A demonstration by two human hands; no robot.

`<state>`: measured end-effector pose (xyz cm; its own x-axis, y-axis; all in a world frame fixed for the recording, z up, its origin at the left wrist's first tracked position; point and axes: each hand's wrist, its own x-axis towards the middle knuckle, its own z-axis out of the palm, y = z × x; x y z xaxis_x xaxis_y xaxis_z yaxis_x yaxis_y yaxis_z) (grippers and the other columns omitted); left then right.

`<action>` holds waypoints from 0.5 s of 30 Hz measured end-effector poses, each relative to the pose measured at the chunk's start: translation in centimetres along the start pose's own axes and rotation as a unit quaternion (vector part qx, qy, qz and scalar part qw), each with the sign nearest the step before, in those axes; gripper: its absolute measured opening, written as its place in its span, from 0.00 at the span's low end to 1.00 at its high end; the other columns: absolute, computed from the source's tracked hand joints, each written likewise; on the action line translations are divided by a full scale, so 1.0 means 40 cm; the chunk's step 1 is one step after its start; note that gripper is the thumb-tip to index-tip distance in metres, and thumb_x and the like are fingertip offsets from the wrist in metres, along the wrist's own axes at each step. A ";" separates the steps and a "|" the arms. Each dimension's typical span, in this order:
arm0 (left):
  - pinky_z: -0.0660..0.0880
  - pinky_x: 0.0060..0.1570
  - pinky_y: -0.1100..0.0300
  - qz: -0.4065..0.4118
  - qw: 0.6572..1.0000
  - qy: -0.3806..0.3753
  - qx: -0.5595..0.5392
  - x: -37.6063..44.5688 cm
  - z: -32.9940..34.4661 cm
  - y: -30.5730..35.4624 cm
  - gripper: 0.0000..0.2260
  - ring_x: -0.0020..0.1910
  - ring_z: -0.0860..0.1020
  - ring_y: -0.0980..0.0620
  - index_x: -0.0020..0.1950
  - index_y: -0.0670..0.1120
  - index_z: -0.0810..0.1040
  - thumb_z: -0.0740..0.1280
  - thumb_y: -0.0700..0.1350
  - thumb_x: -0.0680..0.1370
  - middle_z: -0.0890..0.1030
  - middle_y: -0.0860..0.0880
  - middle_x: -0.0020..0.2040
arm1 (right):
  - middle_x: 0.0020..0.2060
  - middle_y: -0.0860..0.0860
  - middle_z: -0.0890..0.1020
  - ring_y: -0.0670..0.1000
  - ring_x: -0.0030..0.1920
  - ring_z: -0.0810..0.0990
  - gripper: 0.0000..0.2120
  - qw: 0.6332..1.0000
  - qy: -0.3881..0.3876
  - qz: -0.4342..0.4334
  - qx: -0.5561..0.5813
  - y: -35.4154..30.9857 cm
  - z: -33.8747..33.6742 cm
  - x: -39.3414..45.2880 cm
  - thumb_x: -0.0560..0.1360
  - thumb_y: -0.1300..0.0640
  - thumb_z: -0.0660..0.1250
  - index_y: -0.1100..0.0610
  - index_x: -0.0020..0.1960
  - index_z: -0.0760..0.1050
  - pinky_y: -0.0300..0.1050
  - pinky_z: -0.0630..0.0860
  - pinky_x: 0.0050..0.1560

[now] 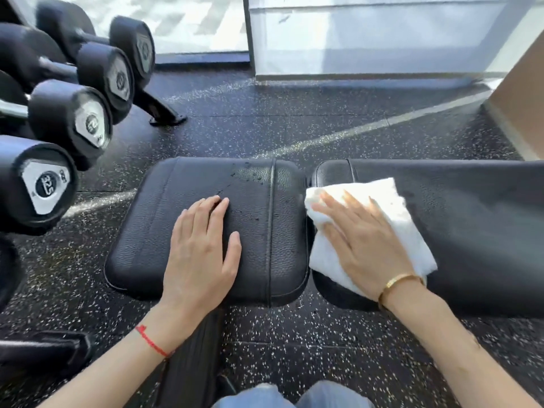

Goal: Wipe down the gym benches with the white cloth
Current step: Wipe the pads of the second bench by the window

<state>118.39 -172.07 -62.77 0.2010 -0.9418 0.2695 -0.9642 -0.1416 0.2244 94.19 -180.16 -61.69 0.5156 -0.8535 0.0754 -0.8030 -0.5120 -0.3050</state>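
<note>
My left hand lies flat on the seat pad, fingers straight and together, palm down near the pad's middle, holding nothing. My right hand is flat too, fingers spread, pressing the white cloth onto the back pad at its left end, by the gap between the 2 pads. The cloth is folded and bunched; its left edge hangs just over the back pad's rounded left corner, and its near corner reaches the pad's near edge by my wrist. Both pads are black, stitched, lying level and side by side, not quite touching. The seat pad shows small wet spots near its far edge. Gold bracelet on my right wrist, red string on the left. Dumbbells sit racked at far left, the nearest one marked 32.5. Black speckled floor under it all, with a pale line running across it beyond the bench. My jeans show at the bottom edge.
</note>
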 end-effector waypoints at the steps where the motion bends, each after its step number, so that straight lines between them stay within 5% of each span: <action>1: 0.61 0.74 0.44 0.001 1.000 0.001 -0.005 -0.001 -0.001 0.000 0.24 0.73 0.66 0.44 0.74 0.42 0.68 0.56 0.51 0.80 0.70 0.45 0.72 | 0.77 0.47 0.64 0.46 0.79 0.53 0.25 0.999 0.009 0.020 0.036 -0.008 -0.005 0.005 0.83 0.42 0.41 0.42 0.77 0.59 0.44 0.39 0.78; 4: 0.62 0.74 0.46 -0.004 0.999 0.016 -0.032 -0.001 -0.010 -0.009 0.25 0.72 0.66 0.44 0.73 0.41 0.68 0.54 0.51 0.80 0.70 0.44 0.71 | 0.68 0.50 0.75 0.52 0.73 0.66 0.23 0.984 0.030 0.021 0.173 -0.059 -0.013 0.057 0.83 0.42 0.44 0.43 0.74 0.66 0.52 0.49 0.78; 6: 0.63 0.73 0.44 -0.013 0.999 0.029 -0.023 0.001 -0.021 -0.031 0.25 0.71 0.68 0.43 0.73 0.41 0.69 0.53 0.51 0.79 0.71 0.43 0.70 | 0.69 0.49 0.74 0.54 0.71 0.67 0.21 0.979 0.002 -0.034 0.203 -0.129 0.009 0.091 0.84 0.46 0.46 0.44 0.73 0.68 0.55 0.52 0.75; 10: 0.62 0.73 0.44 -0.047 0.998 0.038 0.003 0.022 -0.044 -0.111 0.25 0.71 0.68 0.42 0.73 0.41 0.69 0.55 0.50 0.78 0.72 0.42 0.70 | 0.79 0.40 0.55 0.47 0.80 0.46 0.22 0.988 -0.036 -0.143 0.040 -0.221 0.097 0.114 0.84 0.45 0.44 0.39 0.78 0.54 0.51 0.36 0.78; 15: 0.60 0.74 0.47 -0.064 0.997 0.018 0.032 0.060 -0.047 -0.188 0.26 0.72 0.66 0.43 0.73 0.41 0.69 0.53 0.50 0.78 0.71 0.42 0.71 | 0.80 0.41 0.51 0.51 0.80 0.48 0.24 0.991 -0.074 -0.109 -0.036 -0.200 0.080 0.307 0.84 0.43 0.43 0.40 0.80 0.48 0.55 0.43 0.78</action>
<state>126.48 -172.70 -62.03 0.3286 -0.9033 0.2760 -0.9389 -0.2805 0.1996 107.90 -186.21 -61.38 0.7136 -0.7005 -0.0103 -0.6837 -0.6931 -0.2286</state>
